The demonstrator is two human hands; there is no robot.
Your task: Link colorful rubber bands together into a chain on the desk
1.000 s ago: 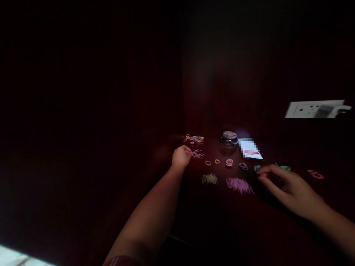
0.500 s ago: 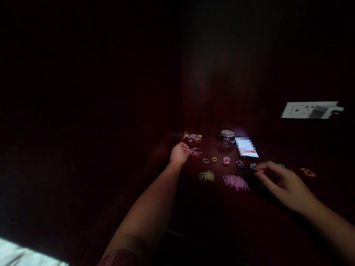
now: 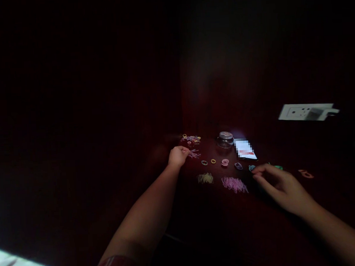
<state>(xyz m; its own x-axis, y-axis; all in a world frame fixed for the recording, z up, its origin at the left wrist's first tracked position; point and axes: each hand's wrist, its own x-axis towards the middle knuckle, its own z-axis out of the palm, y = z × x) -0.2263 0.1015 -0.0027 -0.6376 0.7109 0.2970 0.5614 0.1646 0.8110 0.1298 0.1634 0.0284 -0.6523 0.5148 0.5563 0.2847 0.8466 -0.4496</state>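
My left hand (image 3: 179, 155) reaches to the far side of the dark table, its fingers pinched on the edge of a small cluster of pinkish rubber bands (image 3: 195, 153). Behind it lies a mixed pile of rubber bands and small hair ties (image 3: 192, 139). My right hand (image 3: 285, 185) hovers to the right with thumb and index tips close together; anything between them is too small to make out. Its fingertips are nearest a teal hair tie (image 3: 251, 168). Nearer me lie a yellow rubber band pile (image 3: 205, 178) and a pink rubber band pile (image 3: 234, 184).
A row holds a pink hair tie (image 3: 225, 162), a purple hair tie (image 3: 238, 166), a green one (image 3: 278, 167) and an orange one (image 3: 305, 174). A clear lidded jar (image 3: 225, 140) and a lit phone (image 3: 245, 149) stand behind. A wall socket (image 3: 304, 112) is at right.
The whole view has shifted slightly. My left hand stays at the small cluster, its fingers still pinched. My right hand keeps nearly the same pose beside the teal hair tie.
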